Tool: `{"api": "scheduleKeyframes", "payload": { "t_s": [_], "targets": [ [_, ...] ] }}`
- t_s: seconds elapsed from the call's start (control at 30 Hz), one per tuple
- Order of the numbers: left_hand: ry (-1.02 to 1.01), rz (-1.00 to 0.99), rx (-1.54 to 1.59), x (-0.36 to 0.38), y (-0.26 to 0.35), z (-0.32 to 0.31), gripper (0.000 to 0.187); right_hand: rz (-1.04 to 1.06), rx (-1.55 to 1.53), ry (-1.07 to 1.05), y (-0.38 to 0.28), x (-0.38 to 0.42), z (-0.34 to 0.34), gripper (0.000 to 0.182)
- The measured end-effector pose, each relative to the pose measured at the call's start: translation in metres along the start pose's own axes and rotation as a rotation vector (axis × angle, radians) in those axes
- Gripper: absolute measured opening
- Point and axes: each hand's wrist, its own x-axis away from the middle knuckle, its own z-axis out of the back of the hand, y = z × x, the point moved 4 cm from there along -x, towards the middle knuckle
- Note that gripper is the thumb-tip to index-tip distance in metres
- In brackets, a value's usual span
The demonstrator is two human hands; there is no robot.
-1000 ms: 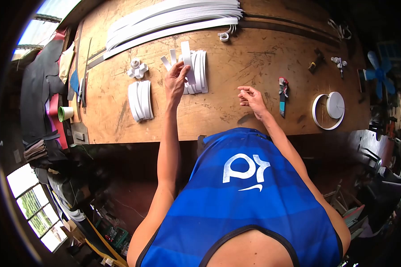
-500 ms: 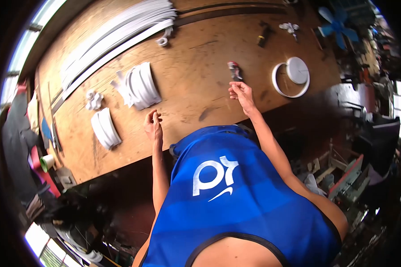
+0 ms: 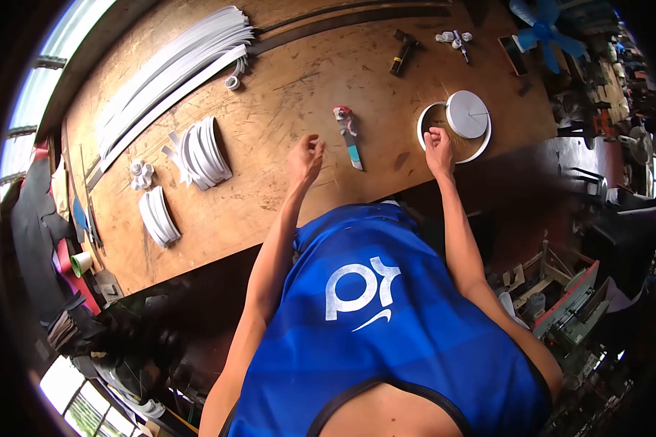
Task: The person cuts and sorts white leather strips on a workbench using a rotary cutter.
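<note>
My left hand (image 3: 306, 160) is over the wooden table with its fingers loosely bent, a small gap among them and nothing visible in it. To its right lies a slim knife-like tool (image 3: 348, 137) with a red top, a teal part and a pale tip. My right hand (image 3: 440, 153) is at the near left side of a white ring (image 3: 486, 146), its fingers curled inward over the ring's opening. Whether they grip the rim or something small is hidden. A white round disc (image 3: 466, 114) rests at the ring's upper right, with a thin line on its face.
Stacks of curved white strips (image 3: 205, 154) (image 3: 159, 217) and a long bundle of white strips (image 3: 175, 62) lie on the table's left. A white roll (image 3: 232, 83), a black tool (image 3: 403, 52), a phone (image 3: 513, 56) and a blue fan (image 3: 545, 33) are farther back.
Both hands have moved right across the table, my right hand from beside the knife-like tool to the white ring. The tool now shows in full. The view has shifted too.
</note>
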Motion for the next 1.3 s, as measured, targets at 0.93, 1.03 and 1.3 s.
{"api": "scheduleKeyframes", "payload": {
  "t_s": [0.93, 1.03, 1.3],
  "targets": [
    [0.263, 0.209, -0.19, -0.012, 0.054, -0.07, 0.053, 0.07, 0.174, -0.309, 0.013, -0.046, -0.017, 0.046],
    [0.265, 0.18, -0.299, -0.026, 0.068, -0.082, 0.063, 0.074, 0.164, -0.319, 0.015, -0.043, -0.015, 0.05],
    [0.283, 0.229, -0.193, -0.042, 0.044, -0.091, 0.053, 0.03, 0.262, -0.337, -0.005, -0.045, -0.012, 0.059]
  ]
}}
